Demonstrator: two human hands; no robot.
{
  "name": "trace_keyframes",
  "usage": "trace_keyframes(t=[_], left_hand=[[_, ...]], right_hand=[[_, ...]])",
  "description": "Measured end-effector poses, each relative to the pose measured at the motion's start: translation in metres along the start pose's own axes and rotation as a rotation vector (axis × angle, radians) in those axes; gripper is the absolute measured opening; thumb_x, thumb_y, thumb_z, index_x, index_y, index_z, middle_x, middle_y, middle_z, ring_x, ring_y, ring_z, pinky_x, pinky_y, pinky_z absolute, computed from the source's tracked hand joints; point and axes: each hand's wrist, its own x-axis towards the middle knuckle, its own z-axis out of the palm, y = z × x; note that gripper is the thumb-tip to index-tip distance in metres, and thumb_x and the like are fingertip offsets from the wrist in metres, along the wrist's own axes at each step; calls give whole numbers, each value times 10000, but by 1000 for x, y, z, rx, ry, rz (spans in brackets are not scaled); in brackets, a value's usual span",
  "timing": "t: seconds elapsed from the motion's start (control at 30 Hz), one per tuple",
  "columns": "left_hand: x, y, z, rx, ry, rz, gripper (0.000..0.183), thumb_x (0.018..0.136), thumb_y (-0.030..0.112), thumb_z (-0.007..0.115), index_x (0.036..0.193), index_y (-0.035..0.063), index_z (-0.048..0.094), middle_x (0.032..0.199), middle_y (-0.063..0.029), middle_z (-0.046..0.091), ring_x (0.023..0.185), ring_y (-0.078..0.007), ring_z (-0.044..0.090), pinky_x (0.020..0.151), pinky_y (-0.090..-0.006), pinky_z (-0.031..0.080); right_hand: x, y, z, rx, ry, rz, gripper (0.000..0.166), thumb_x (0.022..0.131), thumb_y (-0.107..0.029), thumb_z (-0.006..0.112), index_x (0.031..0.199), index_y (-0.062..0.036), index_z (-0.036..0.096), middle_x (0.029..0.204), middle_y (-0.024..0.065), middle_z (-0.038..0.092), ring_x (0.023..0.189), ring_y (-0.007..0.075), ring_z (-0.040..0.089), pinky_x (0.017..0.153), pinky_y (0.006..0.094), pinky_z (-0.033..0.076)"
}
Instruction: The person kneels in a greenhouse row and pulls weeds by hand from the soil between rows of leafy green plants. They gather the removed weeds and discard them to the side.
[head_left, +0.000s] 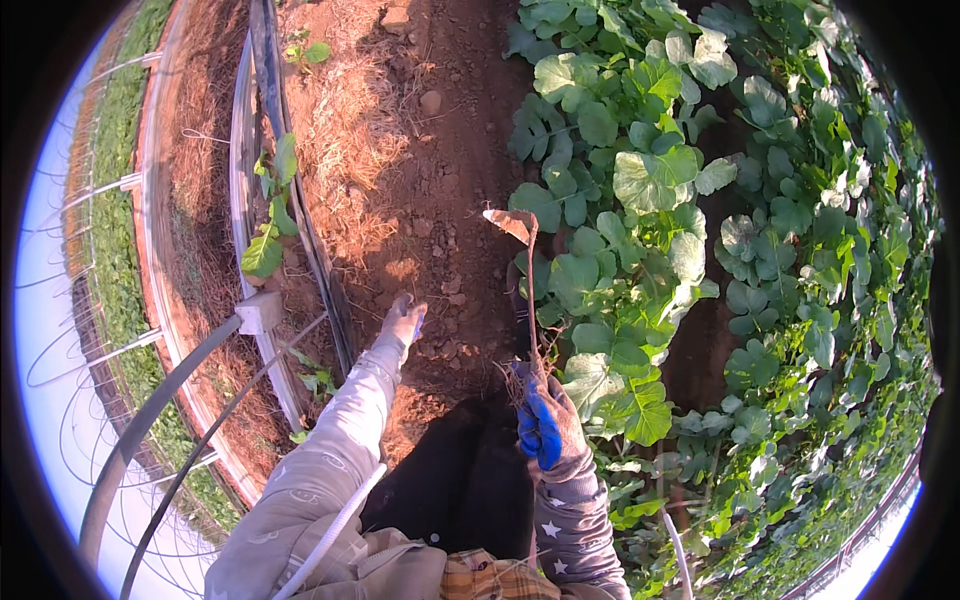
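My right hand (549, 420), in a blue-coated work glove, grips the lower end of a long thin tool with a bent metal blade, which looks like a hand hoe (532, 292). Its blade (511, 223) points up and left over the soil. Thin roots or dry weeds (516, 381) are bunched at the same hand. My left hand (406, 319), also gloved, reaches out over the bare soil (457, 330) and appears to hold nothing; its fingers are partly bent and hard to make out.
Dense leafy green crop plants (645, 225) grow along the right. To the left run a dark plastic edge (300, 195), a metal rail (244, 165) and a curved pipe (157, 397) with a pale block (259, 312). Dry straw (352, 135) lies on the soil.
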Motion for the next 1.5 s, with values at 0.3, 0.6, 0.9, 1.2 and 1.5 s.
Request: trace_keyframes(t=[0.3, 0.6, 0.9, 1.2, 1.5], left_hand=[[49, 40, 2, 535, 79, 49, 596, 809, 373, 726, 1286, 85, 514, 1078, -70, 648, 951, -188, 619, 813, -299, 499], [24, 265, 53, -449, -629, 415, 601, 950, 331, 552, 1426, 41, 326, 1467, -107, 325, 1355, -209, 325, 1077, -362, 326], [124, 307, 99, -406, -1097, 350, 551, 778, 162, 785, 1243, 21, 526, 1227, -71, 577, 1129, -176, 535, 1016, -355, 399], [204, 247, 78, 79, -280, 546, 207, 875, 123, 638, 1057, 29, 603, 961, -64, 669, 914, -121, 605, 846, -293, 477], [243, 204, -117, 1020, 772, 476, 578, 741, 447, 701, 1211, 146, 549, 1038, -155, 647, 908, -344, 624, 792, -451, 497]], right_hand=[[83, -52, 41, -125, -142, -11, 282, 932, -167, 544, 1186, -53, 502, 701, 42, 522, 496, 118, 474, 447, 250, 417], [161, -159, 92, 58, -347, 186, 481, 933, -175, 466, 1381, -12, 402, 656, -9, 426, 482, 80, 377, 443, 218, 326], [281, -215, 101, -314, -463, 194, 313, 976, -383, 464, 1051, -83, 513, 641, -6, 442, 445, 74, 339, 410, 222, 271], [358, -213, 71, -719, -358, -42, 546, 957, -246, 538, 1388, -6, 303, 1120, 100, 568, 749, 125, 547, 577, 240, 449], [286, -229, 50, -1832, 120, -789, 490, 835, -195, 606, 1288, -73, 465, 1075, 199, 632, 967, 357, 620, 805, 429, 480]])
